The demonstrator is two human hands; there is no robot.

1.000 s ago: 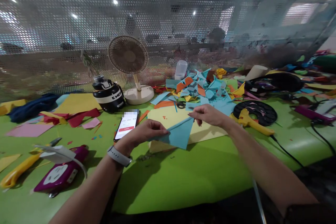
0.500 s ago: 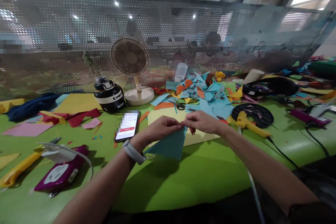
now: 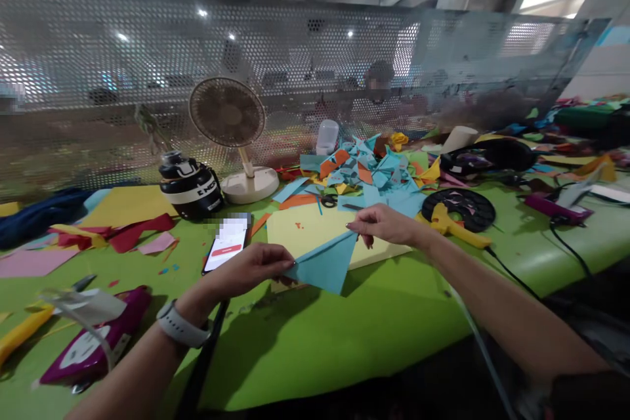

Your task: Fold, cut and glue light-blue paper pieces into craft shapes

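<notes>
A folded sheet of blue paper (image 3: 327, 264), roughly triangular, is held up between my two hands near the front of the green table. My left hand (image 3: 256, 268), with a grey watch strap on its wrist, pinches the paper's left corner. At the upper right corner, my right hand (image 3: 378, 223) grips the paper between thumb and fingers. A narrow fold runs along the top edge between them. Behind the blue paper lies a pale yellow sheet (image 3: 290, 226) with small orange scraps on it.
A phone (image 3: 228, 243) lies left of the yellow sheet, near a black bottle (image 3: 191, 187) and a fan (image 3: 229, 111). Blue paper pieces (image 3: 374, 167) are heaped behind. A yellow glue gun (image 3: 457, 230) rests at right; a purple power strip (image 3: 98, 341) sits at left.
My left hand has slid left and down along the paper's top edge, away from my right hand, which keeps its corner. The view has shifted slightly right.
</notes>
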